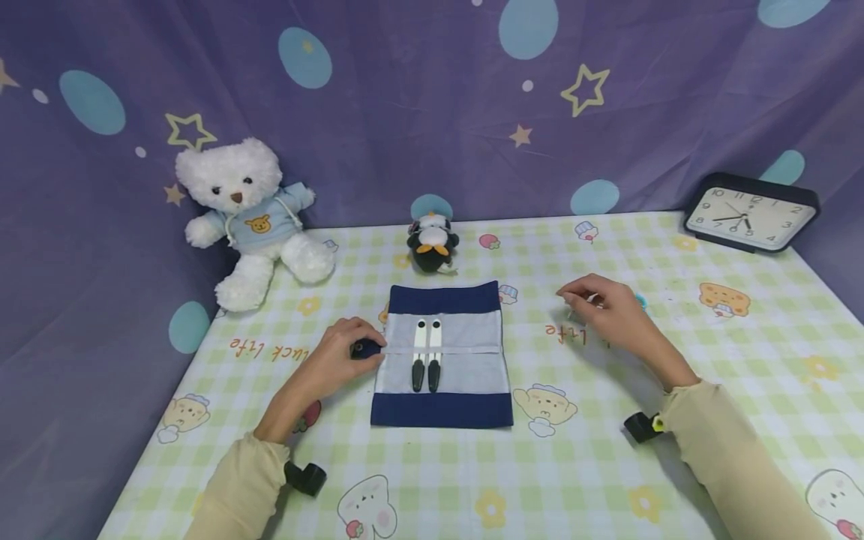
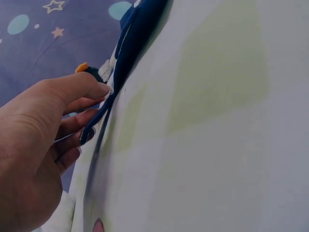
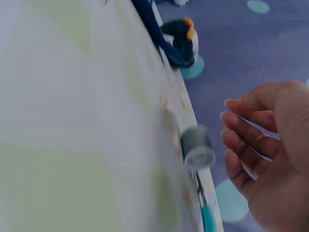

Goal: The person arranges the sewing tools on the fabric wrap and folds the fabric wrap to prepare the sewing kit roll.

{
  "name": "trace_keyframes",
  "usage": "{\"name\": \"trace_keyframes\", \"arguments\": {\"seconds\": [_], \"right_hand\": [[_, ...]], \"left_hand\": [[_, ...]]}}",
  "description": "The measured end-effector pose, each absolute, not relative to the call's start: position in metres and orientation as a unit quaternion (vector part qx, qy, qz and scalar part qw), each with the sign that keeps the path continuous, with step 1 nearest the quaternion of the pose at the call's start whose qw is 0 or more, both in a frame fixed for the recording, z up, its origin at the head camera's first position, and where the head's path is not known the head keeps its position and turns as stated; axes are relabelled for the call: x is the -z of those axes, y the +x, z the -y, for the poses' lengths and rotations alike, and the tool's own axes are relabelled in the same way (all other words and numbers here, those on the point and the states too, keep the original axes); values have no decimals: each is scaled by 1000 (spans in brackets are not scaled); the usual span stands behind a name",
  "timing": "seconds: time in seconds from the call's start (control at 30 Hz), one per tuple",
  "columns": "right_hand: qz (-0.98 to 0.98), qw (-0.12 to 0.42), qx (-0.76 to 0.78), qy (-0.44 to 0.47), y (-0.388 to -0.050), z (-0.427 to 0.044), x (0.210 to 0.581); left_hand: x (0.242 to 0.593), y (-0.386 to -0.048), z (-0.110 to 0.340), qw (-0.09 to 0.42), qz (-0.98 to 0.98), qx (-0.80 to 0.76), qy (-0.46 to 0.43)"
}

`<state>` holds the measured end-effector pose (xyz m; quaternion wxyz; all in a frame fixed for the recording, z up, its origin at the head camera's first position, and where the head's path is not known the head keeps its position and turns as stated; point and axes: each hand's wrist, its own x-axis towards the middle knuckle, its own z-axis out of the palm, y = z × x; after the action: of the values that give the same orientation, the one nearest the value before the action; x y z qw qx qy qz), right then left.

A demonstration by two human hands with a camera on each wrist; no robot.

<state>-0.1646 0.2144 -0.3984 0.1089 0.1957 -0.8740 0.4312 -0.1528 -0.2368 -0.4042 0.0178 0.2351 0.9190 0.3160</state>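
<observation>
An unrolled navy fabric pouch point(image 1: 442, 411) with a grey lining lies flat on the table. Two slim white tools point(image 1: 428, 352) with dark ends sit side by side under its thin cross strap. At the pouch's left edge, my left hand point(image 1: 340, 349) pinches the navy tab point(image 2: 96, 120) between thumb and fingers. My right hand point(image 1: 610, 311) hovers over the table to the right of the pouch, fingers loosely bent and holding nothing. Close to it in the right wrist view are a grey spool-like cylinder point(image 3: 198, 147) and scissors with a teal handle point(image 3: 208, 218), both mostly hidden in the head view.
Behind the pouch sits a small penguin toy point(image 1: 433, 244). A white teddy bear point(image 1: 253, 225) leans at the back left, and a black-framed clock point(image 1: 752, 212) stands at the back right. A checked cloth point(image 1: 574, 480) covers the table, with a purple curtain point(image 1: 418, 112) behind.
</observation>
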Motion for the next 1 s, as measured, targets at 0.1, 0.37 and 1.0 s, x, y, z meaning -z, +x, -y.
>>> {"name": "trace_keyframes", "arguments": {"seconds": [0.1,0.37,1.0], "right_hand": [[885,102,-422,168,-160,-225,401],[900,101,-406,122,-152,-246,404],[930,78,-360,19,-149,-303,419]], "left_hand": [[405,-153,237,17,-918,-318,235],[406,-152,239,20,-918,-321,231],[405,-153,236,17,-917,-325,232]]}}
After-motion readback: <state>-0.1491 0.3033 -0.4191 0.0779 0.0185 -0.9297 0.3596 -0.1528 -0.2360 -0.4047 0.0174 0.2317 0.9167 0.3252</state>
